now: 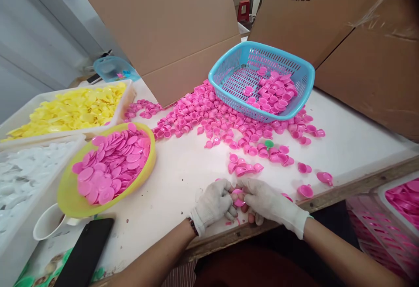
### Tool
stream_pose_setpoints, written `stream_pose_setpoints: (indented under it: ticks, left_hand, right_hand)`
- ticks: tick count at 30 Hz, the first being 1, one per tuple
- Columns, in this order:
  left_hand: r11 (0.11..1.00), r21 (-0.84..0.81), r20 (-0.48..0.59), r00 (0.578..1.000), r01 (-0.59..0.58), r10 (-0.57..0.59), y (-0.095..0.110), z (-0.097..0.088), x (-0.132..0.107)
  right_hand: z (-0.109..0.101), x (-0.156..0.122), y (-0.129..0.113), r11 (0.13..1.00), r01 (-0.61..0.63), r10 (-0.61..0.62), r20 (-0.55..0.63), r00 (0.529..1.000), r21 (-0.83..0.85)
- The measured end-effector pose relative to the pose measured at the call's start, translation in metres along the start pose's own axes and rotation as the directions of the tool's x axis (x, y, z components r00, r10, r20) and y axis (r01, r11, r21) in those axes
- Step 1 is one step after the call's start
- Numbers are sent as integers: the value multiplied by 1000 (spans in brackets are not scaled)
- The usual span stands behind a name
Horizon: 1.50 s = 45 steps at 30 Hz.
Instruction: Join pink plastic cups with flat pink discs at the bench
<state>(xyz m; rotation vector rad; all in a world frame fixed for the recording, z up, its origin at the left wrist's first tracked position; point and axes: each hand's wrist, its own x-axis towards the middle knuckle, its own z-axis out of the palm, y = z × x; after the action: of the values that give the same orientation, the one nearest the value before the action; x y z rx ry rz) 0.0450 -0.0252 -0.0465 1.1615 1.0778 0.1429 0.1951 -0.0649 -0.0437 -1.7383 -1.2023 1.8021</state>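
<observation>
Cardboard [163, 20] rises at 11 and 2 o'clock around a white table [176, 160]. At 1 o'clock, a blue basket [307, 84] holds pink cups [277, 92]; more lie loose about it. At 8 o'clock, a yellow bowl [67, 195] holds pink discs [109, 164]. Near the table's edge at 5 o'clock, the left hand [212, 202] and right hand [266, 197], gloved, meet with bent fingers, pinching 1 small pink piece [238, 198] between them.
</observation>
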Motion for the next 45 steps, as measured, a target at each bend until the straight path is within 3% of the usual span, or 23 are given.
stream_pose_setpoints:
  ticks: [4,8,13,19,23,27,29,30,31,33,36,40,42,45]
  left_hand:
    - [999,12,65,997,37,-38,8,-8,4]
    - [1000,-8,118,993,30,-29,10,-11,4]
    - [999,-24,58,998,25,-24,2,-7,-1]
    - [997,-29,72,995,77,-75,1,-7,2]
    - [996,12,114,990,87,-88,7,-10,7]
    - [995,73,166,983,64,-76,10,-12,4]
    - [984,177,82,996,-37,23,7,-14,-1]
    - [958,257,18,992,-129,129,6,-15,-4]
    - [911,342,-37,966,-229,256,4,-16,-7]
    - [793,473,-77,879,-382,470,2,-18,-12]
    - [718,491,-44,809,-494,587,-1,-20,-14]
    - [579,469,40,671,-667,740,-3,-23,-13]
    - [492,477,83,595,-728,799,-4,-23,-14]
    - [399,496,111,512,-771,852,-5,-21,-16]
  right_hand:
    - [-2,7,-3,999,-45,45,48,998,5]
    - [2,7,0,998,-15,12,58,998,53]
    - [2,0,1,997,66,-66,-3,998,45]
    - [-4,1,-17,991,-119,109,134,985,68]
    - [-8,10,-17,984,-167,153,183,971,65]
    - [-8,12,-9,992,-107,90,200,976,73]
    - [-4,8,-3,996,-13,1,140,990,87]
    - [-2,5,1,995,61,-68,79,995,78]
    - [0,2,5,987,151,-151,4,988,46]
    - [5,-3,14,936,337,-348,-129,929,-100]
    - [9,-6,24,800,468,-567,-215,795,-376]
    - [13,-8,25,618,456,-723,-235,650,-640]
    - [14,-10,24,535,427,-762,-198,617,-729]
    - [16,-14,23,432,393,-819,-172,547,-812]
